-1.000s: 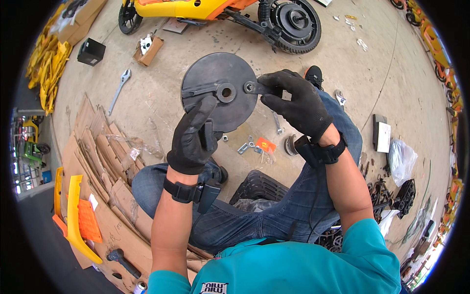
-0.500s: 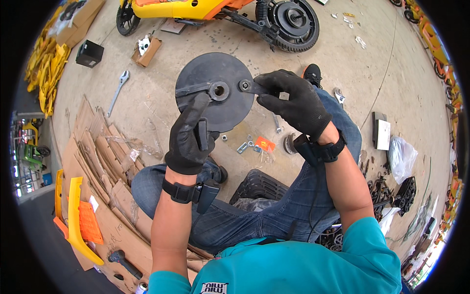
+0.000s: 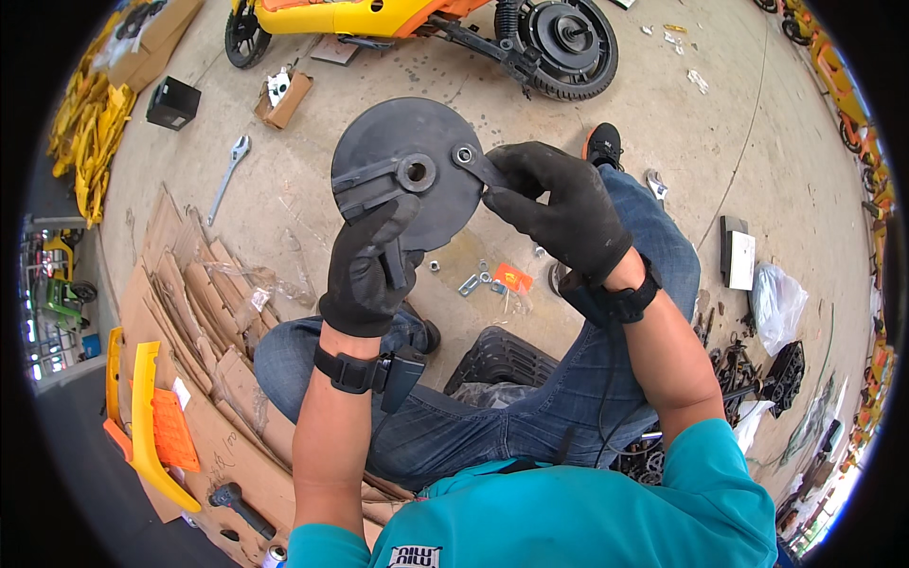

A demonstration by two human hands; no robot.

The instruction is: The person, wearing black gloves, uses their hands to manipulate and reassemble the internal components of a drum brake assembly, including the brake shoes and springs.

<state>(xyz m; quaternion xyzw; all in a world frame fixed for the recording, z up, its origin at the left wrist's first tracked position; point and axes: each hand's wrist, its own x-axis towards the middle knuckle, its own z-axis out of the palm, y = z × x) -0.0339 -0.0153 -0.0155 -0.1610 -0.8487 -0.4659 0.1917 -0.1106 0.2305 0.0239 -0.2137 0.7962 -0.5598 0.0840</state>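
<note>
A round black drum brake plate [image 3: 383,133] is held up in front of me, its flat face with the hollow centre boss toward me. My left hand [image 3: 367,275], in a black glove, is closed on its lower left edge, the thumb near the boss. A dark bar-like piece sticks out beside that palm; whether it belongs to the plate I cannot tell. On the plate's right side a short brake lever arm [image 3: 484,171] sits on a round pivot. My gloved right hand [image 3: 568,210] pinches the arm's outer end between thumb and fingers.
Ahead lies a yellow scooter [image 3: 379,21] with its wheel [image 3: 568,47]. An adjustable wrench [image 3: 228,180] and flattened cardboard [image 3: 180,284] are to the left. Small nuts and brackets [image 3: 483,277] lie on the floor below the plate, near a black crate [image 3: 502,360].
The plate has shifted slightly left and turned a little. The lever arm now slopes down to the right, and my right hand has moved left and slightly down with it.
</note>
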